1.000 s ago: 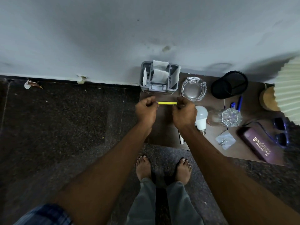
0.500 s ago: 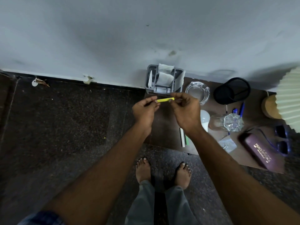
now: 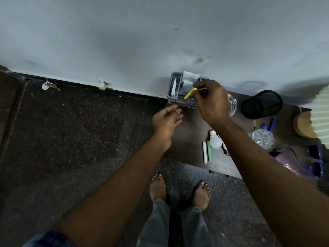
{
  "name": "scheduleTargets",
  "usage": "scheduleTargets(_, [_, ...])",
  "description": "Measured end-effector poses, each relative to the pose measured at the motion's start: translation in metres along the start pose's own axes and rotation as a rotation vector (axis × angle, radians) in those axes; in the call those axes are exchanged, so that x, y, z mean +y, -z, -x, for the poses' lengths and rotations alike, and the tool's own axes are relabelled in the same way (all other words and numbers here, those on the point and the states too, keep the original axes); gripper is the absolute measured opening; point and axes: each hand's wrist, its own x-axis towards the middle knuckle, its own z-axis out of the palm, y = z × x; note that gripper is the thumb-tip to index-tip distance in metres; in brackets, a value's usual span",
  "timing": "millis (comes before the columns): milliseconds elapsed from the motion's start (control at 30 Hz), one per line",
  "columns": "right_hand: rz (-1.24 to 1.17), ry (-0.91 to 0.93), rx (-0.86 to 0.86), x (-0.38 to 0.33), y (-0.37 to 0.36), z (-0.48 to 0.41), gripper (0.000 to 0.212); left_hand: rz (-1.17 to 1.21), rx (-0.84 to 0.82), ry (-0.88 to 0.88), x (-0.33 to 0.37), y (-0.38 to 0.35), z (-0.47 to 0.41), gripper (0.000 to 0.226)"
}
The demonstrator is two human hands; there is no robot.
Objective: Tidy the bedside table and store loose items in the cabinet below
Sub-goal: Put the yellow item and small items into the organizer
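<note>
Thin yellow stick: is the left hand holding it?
No, only the right hand pinches the thin yellow stick; the left hand is open, apart from it.

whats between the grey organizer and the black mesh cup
In the head view, a glass ashtray sits between the grey organizer and the black mesh cup, partly hidden by the right hand pinching a yellow stick.

I log on the wearer: left hand [image 3: 167, 120] and right hand [image 3: 211, 102], bare, forearms likewise; one blue sleeve [image 3: 49, 238] at the left upper arm; loose grey trousers [image 3: 154, 227]; two feet [image 3: 157, 188], unshod.
</note>
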Motion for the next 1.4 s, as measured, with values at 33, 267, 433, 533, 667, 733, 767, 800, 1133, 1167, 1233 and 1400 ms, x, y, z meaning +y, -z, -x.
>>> scheduleTargets(33, [0.029,0.015,-0.002,0.000,-0.002,-0.001,0.017,-0.011,0.008,0.009,-0.002,0.004,0.000,0.029])
scheduleTargets(267, [0.157,0.060,-0.085,0.005,-0.017,-0.006,0.017,-0.060,0.042,0.082,-0.019,0.024,0.001,0.024])
scheduleTargets(433, [0.246,0.112,-0.153,0.005,-0.025,-0.008,0.017,-0.126,0.052,0.117,-0.031,0.035,0.003,0.020])
scheduleTargets(533, [0.270,0.095,-0.182,0.006,-0.029,-0.010,0.019,-0.142,0.045,0.145,-0.038,0.040,0.007,0.018])
scheduleTargets(667, [0.311,0.088,-0.198,0.008,-0.034,-0.011,0.018,-0.167,0.037,0.192,-0.045,0.044,0.008,0.019])
scheduleTargets(733, [0.332,0.079,-0.205,0.007,-0.035,-0.012,0.015,-0.176,0.036,0.199,-0.047,0.046,0.008,0.019])
scheduleTargets(767, [0.335,0.074,-0.212,0.007,-0.035,-0.012,0.015,-0.177,0.038,0.197,-0.048,0.046,0.008,0.019])
scheduleTargets(800, [0.332,0.066,-0.218,0.007,-0.036,-0.012,0.014,-0.179,0.039,0.194,-0.048,0.046,0.009,0.020])
scheduleTargets(1133, [0.201,0.052,-0.107,0.005,-0.023,0.001,0.013,-0.194,0.015,0.169,-0.049,0.035,0.015,0.021])
scheduleTargets(1167, [0.192,0.063,-0.103,0.005,-0.021,0.003,0.013,-0.197,0.011,0.165,-0.050,0.034,0.015,0.021])
scheduleTargets(1233, [0.186,0.069,-0.091,0.006,-0.019,0.008,0.013,-0.206,0.001,0.150,-0.051,0.032,0.015,0.021])
scheduleTargets(1400, [0.158,0.045,-0.057,0.015,-0.013,0.025,0.007,-0.234,-0.018,0.133,-0.053,0.025,0.017,0.020])
